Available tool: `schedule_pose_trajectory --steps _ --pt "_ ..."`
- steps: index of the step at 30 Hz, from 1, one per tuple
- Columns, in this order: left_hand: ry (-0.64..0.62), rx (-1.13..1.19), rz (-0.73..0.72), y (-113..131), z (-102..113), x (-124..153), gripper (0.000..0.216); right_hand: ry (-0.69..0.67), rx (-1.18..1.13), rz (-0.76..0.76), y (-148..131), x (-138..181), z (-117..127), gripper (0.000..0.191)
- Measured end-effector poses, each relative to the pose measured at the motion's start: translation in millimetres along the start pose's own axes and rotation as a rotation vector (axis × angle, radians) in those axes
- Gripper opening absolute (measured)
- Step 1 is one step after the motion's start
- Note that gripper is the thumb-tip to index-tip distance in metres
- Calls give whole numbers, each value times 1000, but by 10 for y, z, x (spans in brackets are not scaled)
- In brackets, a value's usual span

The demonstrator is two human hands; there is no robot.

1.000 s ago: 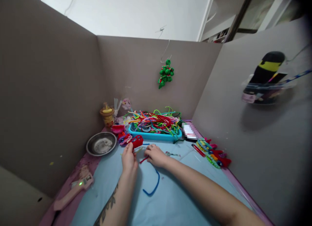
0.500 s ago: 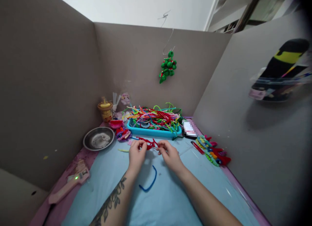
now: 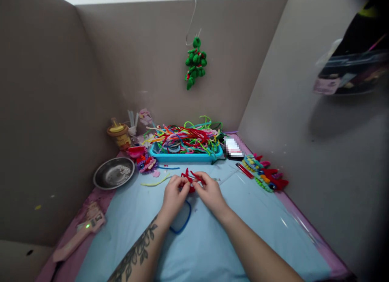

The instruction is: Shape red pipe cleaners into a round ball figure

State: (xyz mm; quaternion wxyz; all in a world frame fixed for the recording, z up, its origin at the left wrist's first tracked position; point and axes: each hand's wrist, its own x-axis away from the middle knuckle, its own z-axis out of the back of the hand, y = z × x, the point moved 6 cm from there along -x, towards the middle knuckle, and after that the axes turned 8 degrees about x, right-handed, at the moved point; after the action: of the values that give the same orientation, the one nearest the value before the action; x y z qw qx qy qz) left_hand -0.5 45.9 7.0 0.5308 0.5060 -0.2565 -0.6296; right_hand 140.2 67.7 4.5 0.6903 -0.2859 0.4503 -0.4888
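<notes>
Red pipe cleaners (image 3: 187,174), bent and twisted together, are pinched between my two hands above the blue-covered table. My left hand (image 3: 175,193) grips them from the left, thumb against fingertips. From the right, my right hand (image 3: 210,193) pinches the same red piece, its fingertips almost meeting the left ones. Part of the red work is hidden behind the fingers. On the cloth below, a curved blue pipe cleaner (image 3: 189,217) lies partly behind my left wrist. A yellow-green pipe cleaner (image 3: 154,182) rests left of my hands.
Behind stands a turquoise tray (image 3: 185,157) heaped with coloured pipe cleaners. At left are a metal bowl (image 3: 100,178) and a pink glue gun (image 3: 80,235) with a green light. At right lie a phone (image 3: 233,148), a red cutter (image 3: 244,171) and colourful pipe-cleaner figures (image 3: 264,174).
My hands have come closer together around the red pipe cleaners, which were stretched between them before. The camera view has tilted downward and shifted.
</notes>
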Motion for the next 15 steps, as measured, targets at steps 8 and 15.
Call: schedule_pose_trajectory --steps 8,15 --pt "-39 19 -1 23 -43 3 13 61 -30 -113 121 -15 -20 24" --pt "-17 -34 23 -6 -23 -6 14 65 11 18 39 -27 18 23"
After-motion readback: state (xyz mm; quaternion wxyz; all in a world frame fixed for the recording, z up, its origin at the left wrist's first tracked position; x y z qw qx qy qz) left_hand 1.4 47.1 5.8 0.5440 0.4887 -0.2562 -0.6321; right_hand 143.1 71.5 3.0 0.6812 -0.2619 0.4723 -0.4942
